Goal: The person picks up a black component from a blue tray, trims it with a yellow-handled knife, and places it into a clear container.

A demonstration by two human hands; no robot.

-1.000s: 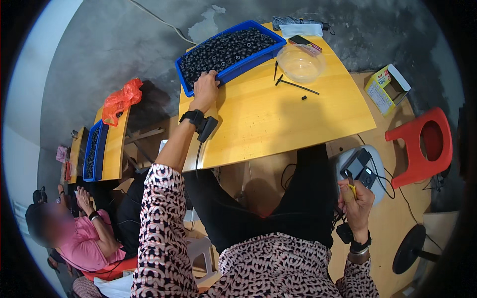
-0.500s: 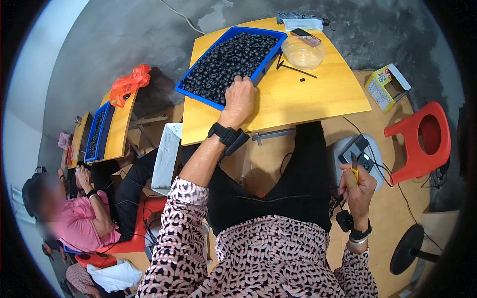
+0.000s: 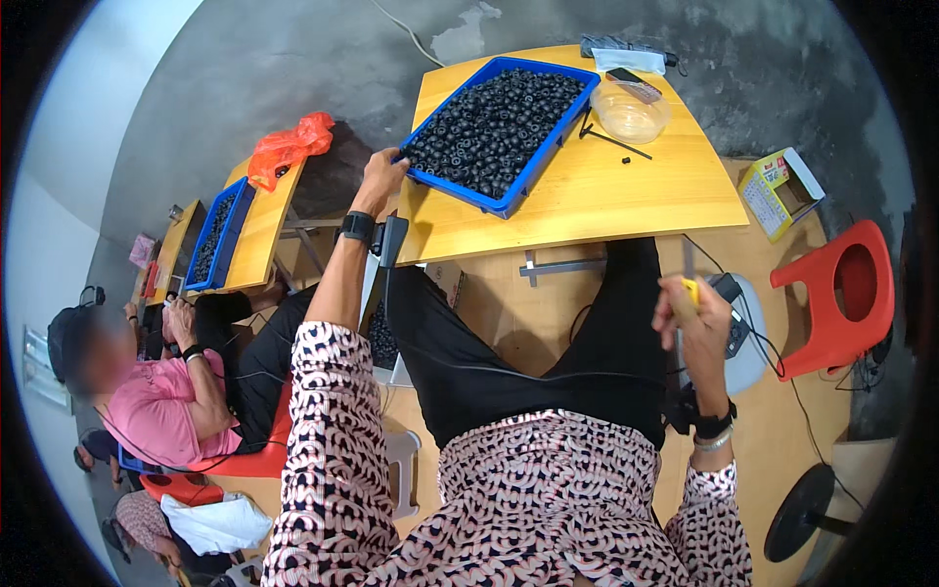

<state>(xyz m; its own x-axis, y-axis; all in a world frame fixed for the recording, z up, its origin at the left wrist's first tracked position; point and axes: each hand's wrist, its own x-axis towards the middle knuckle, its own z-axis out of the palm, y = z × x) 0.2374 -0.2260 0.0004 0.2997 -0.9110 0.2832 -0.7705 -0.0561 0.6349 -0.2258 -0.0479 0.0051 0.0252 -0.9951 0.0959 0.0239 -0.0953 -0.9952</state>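
A glossy blue plastic tray (image 3: 548, 147) sits on a smooth, matt wooden table (image 3: 626, 196).

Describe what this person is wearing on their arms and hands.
Both arms have long sleeves in a pink, black and white speckled print. The left hand is bare, with a black watch-like band at the wrist. The right hand is bare too, with a black band and a thin bracelet.

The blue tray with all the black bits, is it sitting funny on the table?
Yes. The blue tray lies slanted across the yellow table, with its near left corner poking past the table's edge. The left hand grips that corner. One small black piece also lies loose on the tabletop, outside the tray.
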